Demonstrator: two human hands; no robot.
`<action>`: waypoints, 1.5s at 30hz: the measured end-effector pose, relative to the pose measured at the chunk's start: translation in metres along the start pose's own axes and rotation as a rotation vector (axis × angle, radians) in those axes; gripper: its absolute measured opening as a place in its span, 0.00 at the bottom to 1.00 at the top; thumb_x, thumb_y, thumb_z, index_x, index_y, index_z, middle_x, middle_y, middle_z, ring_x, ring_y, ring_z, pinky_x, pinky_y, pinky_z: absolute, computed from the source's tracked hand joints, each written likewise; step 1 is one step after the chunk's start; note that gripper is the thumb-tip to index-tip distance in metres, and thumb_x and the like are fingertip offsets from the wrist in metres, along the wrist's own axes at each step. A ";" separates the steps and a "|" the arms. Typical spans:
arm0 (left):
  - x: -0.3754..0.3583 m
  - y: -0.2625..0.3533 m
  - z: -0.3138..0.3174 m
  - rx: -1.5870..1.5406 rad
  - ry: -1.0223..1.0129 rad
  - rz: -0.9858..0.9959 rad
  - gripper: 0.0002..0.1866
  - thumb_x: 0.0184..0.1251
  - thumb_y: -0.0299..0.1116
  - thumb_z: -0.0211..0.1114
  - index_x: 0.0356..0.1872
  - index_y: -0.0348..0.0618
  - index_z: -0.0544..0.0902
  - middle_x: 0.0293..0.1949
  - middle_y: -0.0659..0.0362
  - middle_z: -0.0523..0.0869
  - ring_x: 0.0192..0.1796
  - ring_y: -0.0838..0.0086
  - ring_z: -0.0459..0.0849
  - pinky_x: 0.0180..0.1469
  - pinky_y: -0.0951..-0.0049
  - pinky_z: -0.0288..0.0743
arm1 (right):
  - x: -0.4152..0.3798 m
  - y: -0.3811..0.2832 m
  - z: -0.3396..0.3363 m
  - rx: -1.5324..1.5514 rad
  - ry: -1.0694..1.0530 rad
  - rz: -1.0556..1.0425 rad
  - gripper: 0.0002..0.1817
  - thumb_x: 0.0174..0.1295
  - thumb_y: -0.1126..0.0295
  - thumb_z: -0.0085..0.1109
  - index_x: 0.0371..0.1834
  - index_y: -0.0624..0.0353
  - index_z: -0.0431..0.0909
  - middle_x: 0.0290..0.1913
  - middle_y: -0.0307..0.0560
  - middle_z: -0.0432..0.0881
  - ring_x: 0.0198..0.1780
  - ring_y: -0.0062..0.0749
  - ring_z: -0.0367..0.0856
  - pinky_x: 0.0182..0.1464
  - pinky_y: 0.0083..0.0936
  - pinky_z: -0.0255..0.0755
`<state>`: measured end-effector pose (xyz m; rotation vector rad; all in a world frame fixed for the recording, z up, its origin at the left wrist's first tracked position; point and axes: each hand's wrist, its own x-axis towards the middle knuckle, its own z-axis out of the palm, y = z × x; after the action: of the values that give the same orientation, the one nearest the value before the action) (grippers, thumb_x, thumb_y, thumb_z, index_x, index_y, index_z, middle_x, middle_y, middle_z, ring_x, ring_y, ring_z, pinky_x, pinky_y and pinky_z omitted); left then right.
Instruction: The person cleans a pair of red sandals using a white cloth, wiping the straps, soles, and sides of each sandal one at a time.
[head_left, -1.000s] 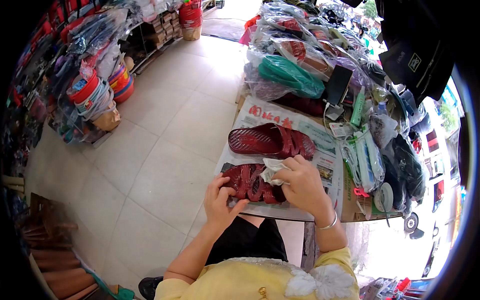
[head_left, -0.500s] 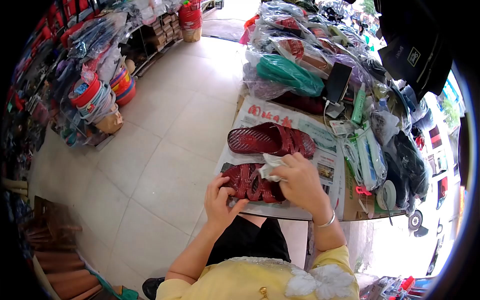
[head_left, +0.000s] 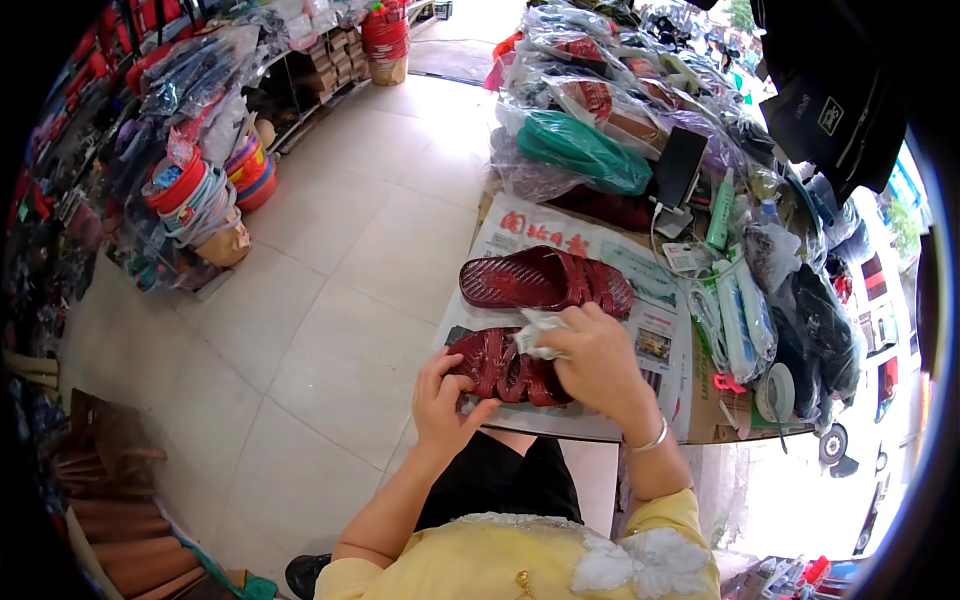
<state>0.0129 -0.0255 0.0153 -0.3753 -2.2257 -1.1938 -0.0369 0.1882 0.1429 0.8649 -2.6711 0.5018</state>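
Observation:
A dark red slipper [head_left: 490,358] lies on the newspaper [head_left: 505,240] near the table's front edge. My left hand [head_left: 445,400] grips its left end, thumb in front and fingers over the far side. A crumpled white cloth or tissue [head_left: 538,332] is pinched in my right hand [head_left: 597,362], touching the slipper's straps. The right fingertips are partly hidden. The matching red slipper [head_left: 515,281] lies just behind, on its sole, with neither hand on it.
Plastic-wrapped goods [head_left: 580,145] are heaped at the back of the table. A black phone [head_left: 680,165] with a white cable, a green tube [head_left: 720,212] and a tape roll [head_left: 774,392] are on the right. Wrapped buckets [head_left: 180,190] stand on the floor at left.
My right hand and the white cloth have shifted very slightly left over the slipper's straps. My left hand keeps its grip. The whole view has moved a little.

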 end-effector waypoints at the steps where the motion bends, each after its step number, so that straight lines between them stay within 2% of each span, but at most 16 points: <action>1: -0.001 -0.001 0.001 -0.002 -0.007 -0.007 0.22 0.50 0.42 0.83 0.35 0.41 0.79 0.58 0.46 0.79 0.65 0.44 0.77 0.62 0.52 0.74 | -0.003 0.003 -0.007 0.003 0.018 0.040 0.11 0.46 0.77 0.60 0.31 0.53 0.87 0.35 0.43 0.79 0.41 0.43 0.77 0.43 0.39 0.74; 7: 0.001 0.001 0.001 0.013 0.020 0.007 0.22 0.49 0.42 0.82 0.35 0.44 0.78 0.56 0.50 0.81 0.63 0.46 0.78 0.60 0.51 0.74 | 0.019 -0.013 -0.009 0.103 0.135 -0.062 0.14 0.45 0.80 0.60 0.35 0.53 0.87 0.39 0.45 0.82 0.42 0.47 0.77 0.44 0.39 0.74; 12: 0.001 0.001 0.000 0.032 0.018 0.015 0.22 0.49 0.43 0.82 0.35 0.44 0.78 0.56 0.50 0.81 0.63 0.46 0.78 0.60 0.51 0.74 | 0.021 -0.010 0.029 0.050 0.038 -0.166 0.11 0.46 0.78 0.59 0.31 0.51 0.86 0.34 0.42 0.78 0.41 0.42 0.75 0.43 0.37 0.73; 20: 0.000 -0.001 -0.001 -0.006 -0.013 0.006 0.22 0.49 0.40 0.82 0.35 0.41 0.78 0.57 0.47 0.80 0.64 0.44 0.76 0.63 0.51 0.72 | -0.007 0.004 -0.016 0.098 0.055 0.071 0.15 0.45 0.77 0.61 0.38 0.52 0.88 0.39 0.45 0.80 0.44 0.45 0.77 0.46 0.40 0.74; 23: 0.002 0.002 -0.008 0.034 -0.058 0.051 0.27 0.53 0.45 0.80 0.48 0.43 0.80 0.62 0.45 0.77 0.68 0.43 0.73 0.66 0.50 0.69 | -0.003 -0.016 -0.013 0.322 0.186 -0.023 0.26 0.44 0.78 0.62 0.51 0.49 0.85 0.44 0.48 0.80 0.49 0.48 0.76 0.55 0.42 0.67; 25: 0.013 0.020 -0.015 -0.003 0.110 0.174 0.44 0.59 0.47 0.79 0.72 0.42 0.66 0.71 0.40 0.68 0.75 0.43 0.66 0.72 0.48 0.63 | -0.001 -0.027 0.000 0.514 0.241 -0.083 0.38 0.45 0.79 0.63 0.68 0.53 0.74 0.49 0.50 0.79 0.53 0.48 0.75 0.61 0.41 0.63; 26: 0.014 0.022 -0.013 0.005 0.097 0.184 0.44 0.59 0.47 0.79 0.72 0.42 0.66 0.71 0.40 0.68 0.75 0.43 0.66 0.72 0.48 0.63 | -0.001 -0.035 0.008 0.667 0.253 -0.062 0.43 0.45 0.79 0.63 0.73 0.55 0.69 0.51 0.51 0.79 0.55 0.49 0.75 0.62 0.41 0.63; 28: 0.012 0.030 -0.006 -0.742 -0.006 0.112 0.58 0.61 0.48 0.78 0.81 0.45 0.44 0.76 0.37 0.59 0.79 0.46 0.59 0.76 0.44 0.56 | -0.004 -0.046 0.022 0.771 0.239 -0.093 0.49 0.47 0.78 0.64 0.79 0.61 0.58 0.60 0.54 0.75 0.60 0.52 0.70 0.68 0.43 0.58; 30: 0.024 0.045 -0.002 -0.873 0.018 0.079 0.61 0.59 0.42 0.80 0.81 0.44 0.41 0.75 0.37 0.62 0.77 0.48 0.63 0.75 0.45 0.59 | -0.007 -0.053 0.035 0.902 0.252 -0.120 0.46 0.55 0.71 0.65 0.79 0.64 0.57 0.66 0.57 0.71 0.63 0.53 0.68 0.70 0.43 0.56; 34: 0.033 0.045 -0.005 -1.014 -0.030 -0.009 0.54 0.60 0.27 0.78 0.80 0.44 0.46 0.74 0.38 0.64 0.71 0.50 0.73 0.68 0.54 0.74 | -0.018 -0.043 0.029 1.190 0.070 -0.124 0.46 0.67 0.57 0.63 0.81 0.67 0.51 0.76 0.60 0.60 0.73 0.51 0.61 0.76 0.42 0.51; 36: 0.046 0.043 -0.021 -0.577 -0.021 -0.016 0.47 0.62 0.21 0.73 0.78 0.43 0.53 0.71 0.40 0.68 0.67 0.53 0.78 0.63 0.59 0.79 | -0.024 -0.031 0.026 0.818 0.194 -0.222 0.46 0.71 0.47 0.56 0.80 0.70 0.52 0.77 0.62 0.59 0.74 0.54 0.60 0.76 0.45 0.52; 37: 0.052 0.045 -0.024 -0.708 0.111 0.013 0.38 0.62 0.16 0.68 0.74 0.40 0.64 0.67 0.42 0.72 0.62 0.57 0.82 0.57 0.66 0.82 | -0.028 -0.025 0.021 0.571 0.329 -0.173 0.46 0.66 0.49 0.63 0.79 0.68 0.57 0.76 0.62 0.61 0.73 0.56 0.62 0.74 0.48 0.55; 38: 0.056 0.038 -0.033 -0.706 0.099 0.010 0.38 0.62 0.16 0.68 0.74 0.40 0.64 0.67 0.42 0.72 0.62 0.57 0.82 0.57 0.66 0.82 | -0.032 -0.019 0.022 0.379 0.397 -0.065 0.48 0.58 0.53 0.71 0.77 0.64 0.61 0.75 0.60 0.64 0.71 0.56 0.65 0.72 0.48 0.58; 40: 0.064 0.023 -0.054 -0.378 -0.055 0.006 0.36 0.62 0.20 0.70 0.73 0.40 0.66 0.68 0.46 0.72 0.71 0.56 0.73 0.67 0.56 0.75 | -0.038 -0.008 0.028 0.416 0.370 0.059 0.42 0.51 0.56 0.75 0.70 0.56 0.72 0.69 0.52 0.71 0.69 0.52 0.68 0.68 0.47 0.62; 41: 0.081 0.046 -0.047 -0.068 0.008 0.162 0.31 0.58 0.20 0.70 0.66 0.41 0.76 0.64 0.47 0.75 0.68 0.55 0.76 0.64 0.57 0.76 | -0.042 -0.006 0.033 0.421 0.369 0.062 0.42 0.51 0.56 0.75 0.70 0.56 0.72 0.69 0.52 0.71 0.69 0.52 0.68 0.68 0.47 0.62; 45: 0.078 0.046 -0.005 0.104 -0.288 0.147 0.29 0.52 0.22 0.70 0.60 0.46 0.82 0.62 0.45 0.77 0.63 0.51 0.78 0.61 0.57 0.77 | -0.049 -0.005 0.046 0.253 0.335 0.037 0.31 0.47 0.58 0.77 0.56 0.54 0.81 0.59 0.47 0.79 0.66 0.47 0.73 0.64 0.46 0.68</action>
<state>-0.0248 -0.0060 0.0957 -0.6931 -2.4424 -0.9937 -0.0032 0.1898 0.0846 0.7220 -2.3520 0.9216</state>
